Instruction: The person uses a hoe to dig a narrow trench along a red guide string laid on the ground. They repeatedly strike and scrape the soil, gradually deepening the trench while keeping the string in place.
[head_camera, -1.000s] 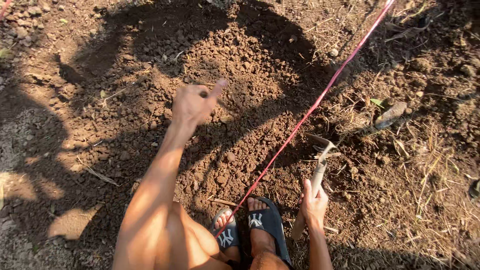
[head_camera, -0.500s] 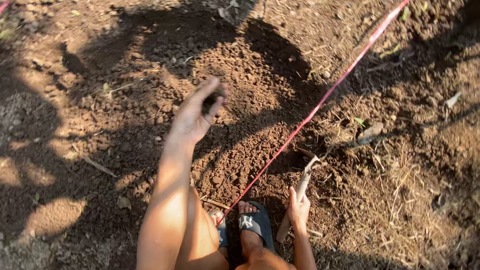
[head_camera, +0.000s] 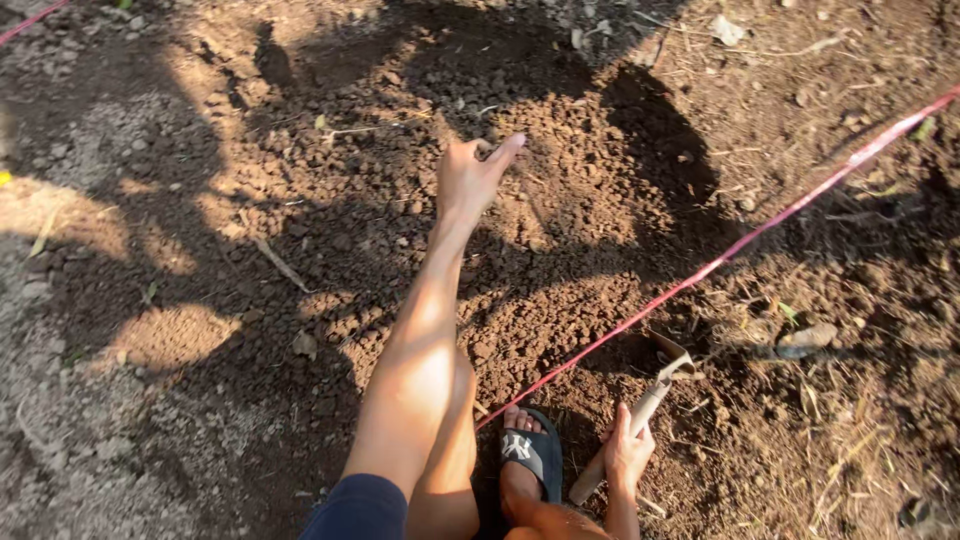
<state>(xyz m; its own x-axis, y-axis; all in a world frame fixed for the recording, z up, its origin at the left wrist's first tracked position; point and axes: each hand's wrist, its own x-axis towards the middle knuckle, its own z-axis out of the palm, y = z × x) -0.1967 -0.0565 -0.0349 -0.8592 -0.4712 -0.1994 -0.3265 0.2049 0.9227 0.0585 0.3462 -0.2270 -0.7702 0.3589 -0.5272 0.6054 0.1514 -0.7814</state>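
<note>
Two hands out: left hand (head_camera: 472, 178) fingers loosely curled, empty, over loose soil (head_camera: 560, 150); right hand (head_camera: 627, 452) fingers wrap a hoe handle (head_camera: 632, 420).

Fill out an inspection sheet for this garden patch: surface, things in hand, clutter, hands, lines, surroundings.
Surface: loose brown soil, clumpy, part sunlit, part in shadow.
Things in hand: small hand hoe, pale wooden handle, metal head resting on the soil by the string.
Clutter: dry straw, twigs and a flat stone at right.
Hands: left hand stretched out over the soil, fingers loosely curled, whether it holds anything cannot be told; right hand grips the hoe handle.
Lines: red string stretched diagonally across the patch.
Surroundings: a foot in a dark slide sandal beside the string; nothing else seen.
</note>
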